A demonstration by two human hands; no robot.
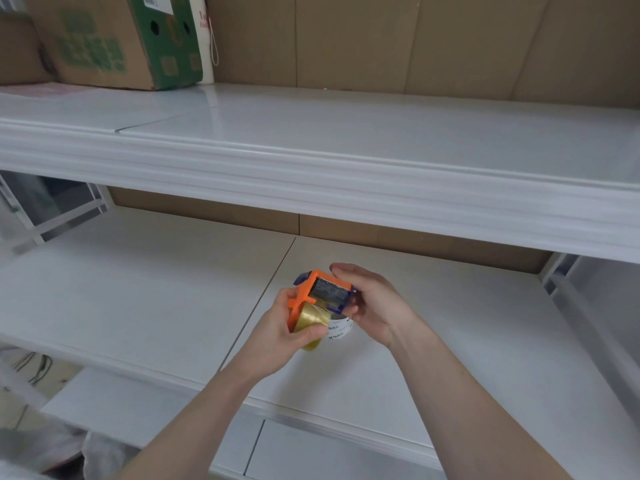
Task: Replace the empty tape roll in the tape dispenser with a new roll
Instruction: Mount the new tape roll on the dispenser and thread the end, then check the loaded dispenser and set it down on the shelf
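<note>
An orange and purple tape dispenser (313, 292) is held above the lower white shelf (138, 289). A roll of yellowish clear tape (311, 322) sits in it, seen edge on. My left hand (282, 327) grips the dispenser's orange side from below, thumb across the tape roll. My right hand (369, 299) holds the purple end and top of the dispenser. Below the hands a white empty roll core (337, 329) with printed letters stands on the shelf, partly hidden by the dispenser.
An upper white shelf (346, 161) juts out just above the hands. A green-printed cardboard box (114, 39) and a white bag (204, 36) stand at its far left. Brown cardboard lines the back wall. White frame posts stand at both sides.
</note>
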